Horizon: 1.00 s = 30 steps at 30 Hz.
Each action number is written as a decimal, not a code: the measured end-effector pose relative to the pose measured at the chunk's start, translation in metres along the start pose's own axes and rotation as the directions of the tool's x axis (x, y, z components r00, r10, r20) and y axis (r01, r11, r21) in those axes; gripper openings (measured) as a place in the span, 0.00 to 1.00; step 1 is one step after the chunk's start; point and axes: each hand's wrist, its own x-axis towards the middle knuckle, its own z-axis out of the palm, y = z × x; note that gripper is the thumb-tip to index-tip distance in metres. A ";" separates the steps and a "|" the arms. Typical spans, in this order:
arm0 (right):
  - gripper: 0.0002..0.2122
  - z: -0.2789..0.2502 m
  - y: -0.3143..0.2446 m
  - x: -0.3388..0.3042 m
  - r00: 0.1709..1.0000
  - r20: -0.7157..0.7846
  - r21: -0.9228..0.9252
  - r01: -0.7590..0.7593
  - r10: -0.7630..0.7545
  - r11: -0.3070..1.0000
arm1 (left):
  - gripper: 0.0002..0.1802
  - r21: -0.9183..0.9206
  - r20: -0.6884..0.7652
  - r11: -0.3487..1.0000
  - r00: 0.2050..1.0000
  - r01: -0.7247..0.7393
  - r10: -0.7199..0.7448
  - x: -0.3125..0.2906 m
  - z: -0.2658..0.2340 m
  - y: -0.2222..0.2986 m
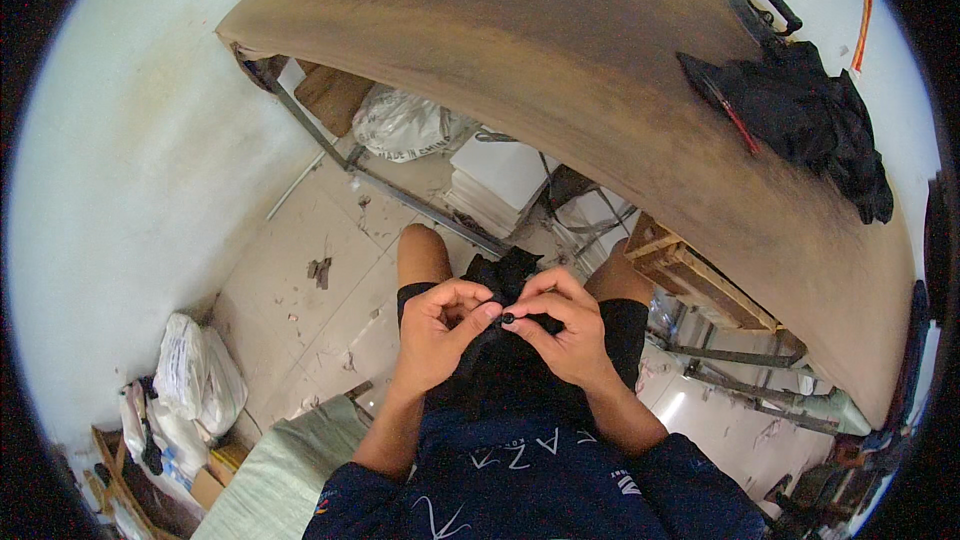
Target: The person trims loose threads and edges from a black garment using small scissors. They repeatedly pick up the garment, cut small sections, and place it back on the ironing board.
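Observation:
Both of my hands meet over my lap, thumbs and forefingers pinched close together. A small round black piece [508, 318], button-like in shape, shows at the fingertips of my right hand [562, 328]. My left hand [445, 328] is closed at the thumb and forefinger on black cloth right beside that piece. The black cloth [505, 268] lies bunched across my lap and rises between and beyond the hands. Its lower part merges with my dark shorts, so its edges are hard to make out.
A table with a brown cover [560, 70] stands ahead, carrying a black garment [800, 105] and a black-handled iron-like tool [772, 5]. Beneath are stacked white sheets [500, 175], a plastic bag [405, 123] and a wooden drawer [700, 275]. White bags [200, 375] sit at left.

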 end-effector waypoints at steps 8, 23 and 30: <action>0.06 -0.002 -0.005 -0.010 0.985 0.049 -0.030 -0.165 0.166 0.986 | 0.10 -0.055 0.129 0.998 0.990 -0.041 0.048 0.000 -0.001 -0.022; 0.09 -0.005 0.022 -0.008 0.970 0.216 -0.106 -0.094 0.116 0.990 | 0.07 0.460 0.320 0.792 0.907 -0.402 0.275 0.005 -0.008 -0.003; 0.08 0.003 0.028 -0.010 0.969 0.183 -0.062 -0.158 0.167 0.985 | 0.08 0.459 0.119 0.779 0.898 -0.427 0.423 0.000 -0.007 -0.043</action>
